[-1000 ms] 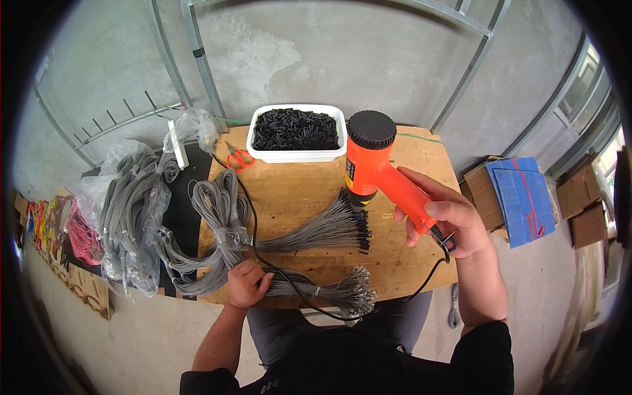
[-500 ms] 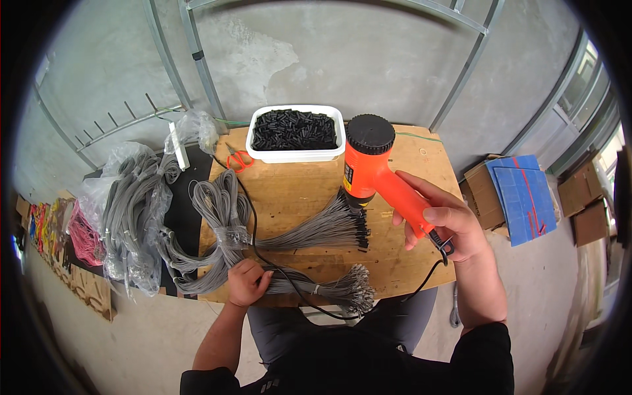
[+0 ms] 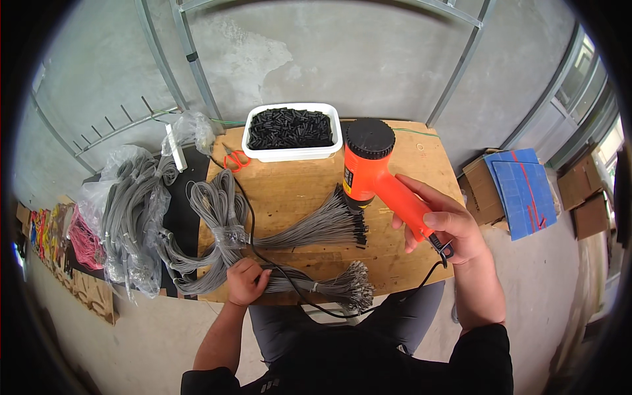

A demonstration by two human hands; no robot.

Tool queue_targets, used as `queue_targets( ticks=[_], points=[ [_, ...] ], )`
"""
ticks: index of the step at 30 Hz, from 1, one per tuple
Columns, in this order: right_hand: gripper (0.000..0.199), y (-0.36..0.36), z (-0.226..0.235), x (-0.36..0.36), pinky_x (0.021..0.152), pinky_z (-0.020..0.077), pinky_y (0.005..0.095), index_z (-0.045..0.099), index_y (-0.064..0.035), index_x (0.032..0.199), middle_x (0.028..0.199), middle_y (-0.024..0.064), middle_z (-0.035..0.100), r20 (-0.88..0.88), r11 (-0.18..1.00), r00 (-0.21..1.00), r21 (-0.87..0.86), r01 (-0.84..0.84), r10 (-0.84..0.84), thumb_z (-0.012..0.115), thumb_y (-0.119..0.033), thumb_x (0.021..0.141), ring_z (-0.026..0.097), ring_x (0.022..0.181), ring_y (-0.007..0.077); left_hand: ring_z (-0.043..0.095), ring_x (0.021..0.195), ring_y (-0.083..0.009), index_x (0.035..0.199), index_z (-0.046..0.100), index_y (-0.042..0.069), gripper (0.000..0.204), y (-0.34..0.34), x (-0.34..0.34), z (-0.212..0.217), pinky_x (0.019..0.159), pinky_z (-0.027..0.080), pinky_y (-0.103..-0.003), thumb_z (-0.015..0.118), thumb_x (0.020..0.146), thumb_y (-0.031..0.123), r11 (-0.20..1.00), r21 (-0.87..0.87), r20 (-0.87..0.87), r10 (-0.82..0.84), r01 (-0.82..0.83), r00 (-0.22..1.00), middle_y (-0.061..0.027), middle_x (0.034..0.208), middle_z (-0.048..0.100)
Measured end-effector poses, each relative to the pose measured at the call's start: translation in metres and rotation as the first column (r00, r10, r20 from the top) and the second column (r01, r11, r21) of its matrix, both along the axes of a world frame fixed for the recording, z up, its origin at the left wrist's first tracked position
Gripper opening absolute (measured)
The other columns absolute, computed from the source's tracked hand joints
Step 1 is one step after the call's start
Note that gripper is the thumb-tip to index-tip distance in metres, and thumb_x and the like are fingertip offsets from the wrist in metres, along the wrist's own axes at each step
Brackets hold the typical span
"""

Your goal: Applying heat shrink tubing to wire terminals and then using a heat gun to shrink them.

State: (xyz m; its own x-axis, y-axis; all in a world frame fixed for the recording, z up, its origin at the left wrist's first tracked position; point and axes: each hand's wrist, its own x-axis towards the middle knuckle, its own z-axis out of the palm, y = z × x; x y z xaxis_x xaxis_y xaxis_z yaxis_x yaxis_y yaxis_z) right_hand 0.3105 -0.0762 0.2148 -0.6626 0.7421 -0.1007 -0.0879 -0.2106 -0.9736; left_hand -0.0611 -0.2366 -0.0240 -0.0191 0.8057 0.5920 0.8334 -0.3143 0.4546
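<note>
**Heat gun held over a fan of grey wires on a wooden table**

Seen from above, a person sits at the near edge of a small wooden table (image 3: 296, 191), both forearms coming in from below.

The right hand (image 3: 442, 227) is closed around the handle of an orange heat gun (image 3: 372, 174). The gun is tilted, its round black end far from the person and up toward the camera, its body above the right half of the table. A black cord (image 3: 395, 299) runs from the handle's base, off the near edge and back across the table to the left.

Just under the gun lies a fanned bundle of grey wires (image 3: 309, 227), their black-capped tips pointing right, close to the gun's body.

The left hand (image 3: 247, 282) is curled over a second wire bundle (image 3: 322, 286) at the near edge, gripping it near its tied middle. This bundle's bare metal tips point right.

More grey wire is coiled in loops (image 3: 220, 210) on the left part of the table, just far of the left hand.

At the far edge sits a white tray (image 3: 293, 153) filled with small black tubes. Left of it lie red-handled scissors (image 3: 230, 158).

Off the table to the left, bags of grey wire (image 3: 128, 210) are heaped on the floor. To the right, blue sheets (image 3: 520, 187) lie on cardboard boxes.
</note>
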Motion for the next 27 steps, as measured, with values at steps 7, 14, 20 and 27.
queue_targets(
  ticks=[7,14,20,27],
  points=[
    [0.092,-0.003,0.002,0.003,0.072,0.0576,0.0363,0.03,0.0065,0.156,0.108,0.0252,0.066,-0.025,0.999,0.999,0.021,0.035,-0.034,0.064,-0.028,0.078,0.07,0.072,0.027,0.056,0.062,-0.0342,0.065,0.056,0.005,0.024,0.0,0.001,-0.002,0.056,0.045,-0.042,0.078,0.075,0.008,1.0,-0.02,0.005,0.01,-0.01,1.0,-0.0111,0.068,0.056],
    [0.087,0.007,-0.003,0.006,0.072,0.0583,0.0353,0.03,0.007,0.156,0.112,0.0261,0.065,-0.122,0.996,0.99,0.036,0.083,-0.078,0.062,-0.027,0.082,0.07,0.073,0.0264,0.055,0.062,-0.0342,0.064,0.054,0.005,0.025,0.001,0.002,-0.001,0.056,0.044,-0.043,0.077,0.076,0.007,1.0,-0.018,-0.001,-0.002,0.002,1.0,-0.0113,0.067,0.055],
    [0.084,0.025,-0.017,0.008,0.073,0.0586,0.0344,0.03,0.0064,0.156,0.113,0.0235,0.066,-0.181,0.995,0.979,0.02,0.097,-0.092,0.061,-0.028,0.085,0.071,0.076,0.0249,0.056,0.062,-0.0339,0.064,0.055,0.006,0.026,0.002,0.002,-0.003,0.055,0.045,-0.043,0.079,0.075,0.008,0.999,-0.036,-0.042,0.004,-0.006,0.999,-0.0106,0.068,0.056],
    [0.08,0.041,-0.032,0.008,0.073,0.0587,0.0343,0.032,0.0054,0.155,0.113,0.0214,0.066,-0.229,0.993,0.966,-0.041,0.113,-0.119,0.06,-0.027,0.087,0.07,0.076,0.024,0.055,0.062,-0.0349,0.064,0.054,0.006,0.026,0.001,0.002,-0.006,0.055,0.044,-0.043,0.078,0.075,0.007,0.999,-0.051,-0.031,0.013,-0.015,0.999,-0.0114,0.067,0.054]
  ],
)
